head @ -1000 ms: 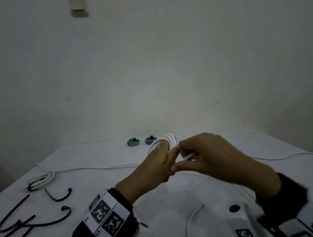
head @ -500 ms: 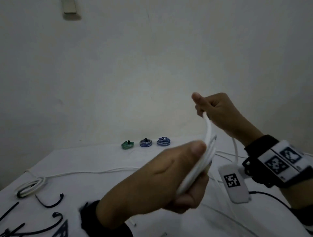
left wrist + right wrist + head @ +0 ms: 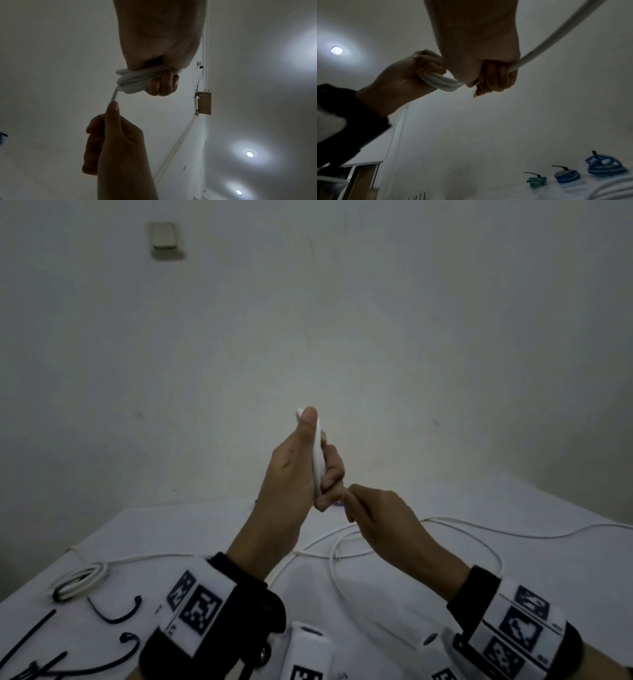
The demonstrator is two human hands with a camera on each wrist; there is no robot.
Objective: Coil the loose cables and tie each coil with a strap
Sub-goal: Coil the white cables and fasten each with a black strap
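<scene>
My left hand (image 3: 298, 470) is raised over the table and grips a coil of white cable (image 3: 318, 460) upright, thumb along its top. In the left wrist view its fingers (image 3: 163, 85) curl round the coil's loops (image 3: 135, 79). My right hand (image 3: 376, 515) sits just below and to the right, closed on the free run of the same cable (image 3: 114, 96) where it leaves the coil. From that hand (image 3: 494, 77) the cable (image 3: 556, 40) runs off to the loose length on the table (image 3: 445, 523).
A second white coil (image 3: 78, 580) lies at the table's left edge, with several black straps (image 3: 116, 613) in front of it. Three small tied coils, one green (image 3: 536, 181) and two blue (image 3: 566, 175), sit by the far wall.
My right hand has dropped from up high at the right to just under my left hand. My left hand has lifted the coil and turned it upright.
</scene>
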